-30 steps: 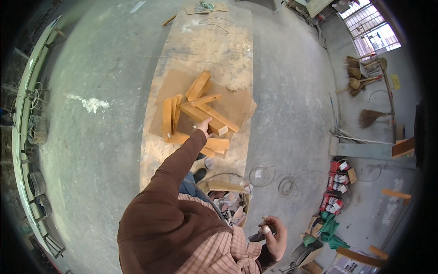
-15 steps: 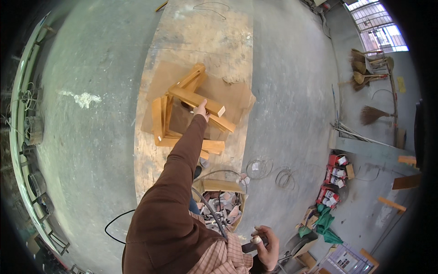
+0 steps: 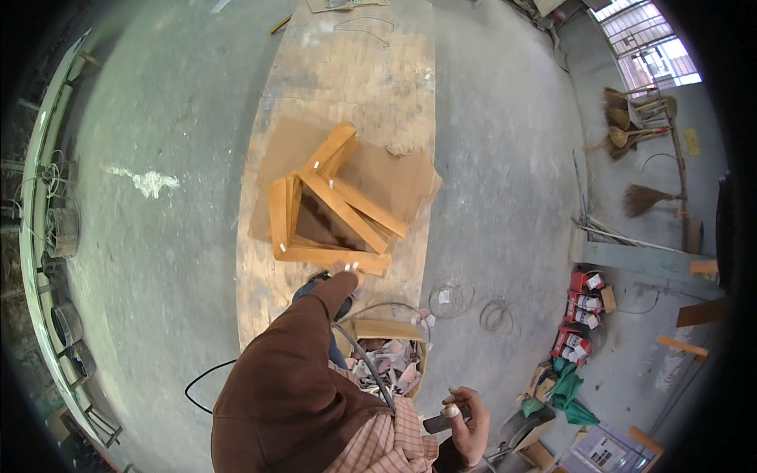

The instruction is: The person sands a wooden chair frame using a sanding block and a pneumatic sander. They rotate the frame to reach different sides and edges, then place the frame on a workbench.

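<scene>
Several yellow-brown angled wooden frame pieces (image 3: 347, 213) lie overlapping on a cardboard sheet (image 3: 386, 173). Their arms cross, and small white marks show at some corners. Close to the lowest wooden arm is my left hand (image 3: 345, 272), reaching out at the end of a brown sleeve. Motion smears its fingers, so whether they grip the wood cannot be made out. At the lower right, my right hand (image 3: 471, 426) is closed around a dark block (image 3: 436, 424). A pale wrap covers the tip of one of its digits.
The cardboard lies on a long, stained plywood board (image 3: 347, 79). Near me stands a box (image 3: 386, 327) of scraps, with a dark hose (image 3: 367, 366) passing over it. A wire coil (image 3: 495, 315) lies on the floor; red boxes (image 3: 572, 343) and brooms (image 3: 646, 197) are to the right.
My left hand has let go of the upper wooden piece and pulled back toward me, to the lowest arm. That piece now rests on the others. My right hand keeps its dark block.
</scene>
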`<state>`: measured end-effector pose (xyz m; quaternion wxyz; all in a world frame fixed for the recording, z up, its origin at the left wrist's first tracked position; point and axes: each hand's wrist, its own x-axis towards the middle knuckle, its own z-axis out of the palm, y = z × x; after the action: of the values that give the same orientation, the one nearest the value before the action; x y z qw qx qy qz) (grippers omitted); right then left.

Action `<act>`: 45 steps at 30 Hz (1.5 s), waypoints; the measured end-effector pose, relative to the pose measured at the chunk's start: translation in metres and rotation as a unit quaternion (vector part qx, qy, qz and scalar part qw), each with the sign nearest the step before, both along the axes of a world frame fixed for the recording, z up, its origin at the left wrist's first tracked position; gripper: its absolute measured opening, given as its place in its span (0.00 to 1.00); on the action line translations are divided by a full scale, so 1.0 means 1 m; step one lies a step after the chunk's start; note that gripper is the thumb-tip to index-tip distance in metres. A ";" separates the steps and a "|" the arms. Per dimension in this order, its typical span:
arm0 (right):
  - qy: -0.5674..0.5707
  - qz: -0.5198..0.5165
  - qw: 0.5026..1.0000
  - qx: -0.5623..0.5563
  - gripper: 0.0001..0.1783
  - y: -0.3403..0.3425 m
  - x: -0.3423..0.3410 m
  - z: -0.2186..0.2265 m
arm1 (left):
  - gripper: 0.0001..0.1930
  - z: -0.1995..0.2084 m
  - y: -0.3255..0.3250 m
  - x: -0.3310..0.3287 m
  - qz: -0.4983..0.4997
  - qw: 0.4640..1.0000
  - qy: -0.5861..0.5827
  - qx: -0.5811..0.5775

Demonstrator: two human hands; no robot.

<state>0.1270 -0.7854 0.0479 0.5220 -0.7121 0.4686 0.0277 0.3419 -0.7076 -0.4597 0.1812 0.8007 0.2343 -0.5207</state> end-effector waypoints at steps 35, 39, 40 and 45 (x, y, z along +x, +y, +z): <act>0.135 -0.232 0.962 0.046 0.23 -0.041 -0.031 -0.063 | 0.24 -0.184 -0.040 0.146 0.514 0.797 -0.024 -0.316; 0.125 -0.223 0.966 0.031 0.23 -0.043 -0.027 -0.069 | 0.23 -0.174 -0.063 0.138 0.530 0.775 -0.007 -0.346; 0.125 -0.224 0.966 0.030 0.22 -0.044 -0.025 -0.069 | 0.22 -0.168 -0.071 0.139 0.524 0.775 -0.010 -0.353; 0.141 -0.221 0.964 0.039 0.22 -0.045 -0.020 -0.059 | 0.24 -0.128 -0.089 0.133 0.184 0.958 -0.037 -0.215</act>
<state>0.1067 -0.8300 -0.0114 0.4709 -0.5588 0.6820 0.0304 0.4754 -0.7963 -0.5879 0.4505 0.7047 0.2532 -0.4861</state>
